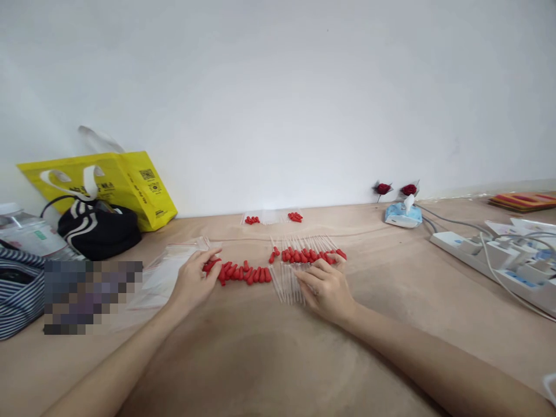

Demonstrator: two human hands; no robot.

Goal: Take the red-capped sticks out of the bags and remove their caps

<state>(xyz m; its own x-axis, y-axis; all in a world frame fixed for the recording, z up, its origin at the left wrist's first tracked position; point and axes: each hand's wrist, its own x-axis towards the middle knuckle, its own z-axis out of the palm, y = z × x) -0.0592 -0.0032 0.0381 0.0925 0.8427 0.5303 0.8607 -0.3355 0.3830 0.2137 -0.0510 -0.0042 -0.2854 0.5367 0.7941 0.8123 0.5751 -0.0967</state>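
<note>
At the left end of a loose row of red rubber dropper bulbs, my left hand has its thumb and forefinger curled round a bulb. My right hand bends over a row of thin clear dropper tubes, thumb and forefinger together at the tubes; its fingertips partly hide what they pinch. Just beyond it, red bulbs lie side by side with clear tubes pointing toward the wall. A small separate pair of bulbs lies left of those.
Clear plastic bags lie left. Farther left are a yellow bag, a black pouch and a bottle. Small bags with red bulbs lie by the wall. Right are a tissue pack and a power strip with cables.
</note>
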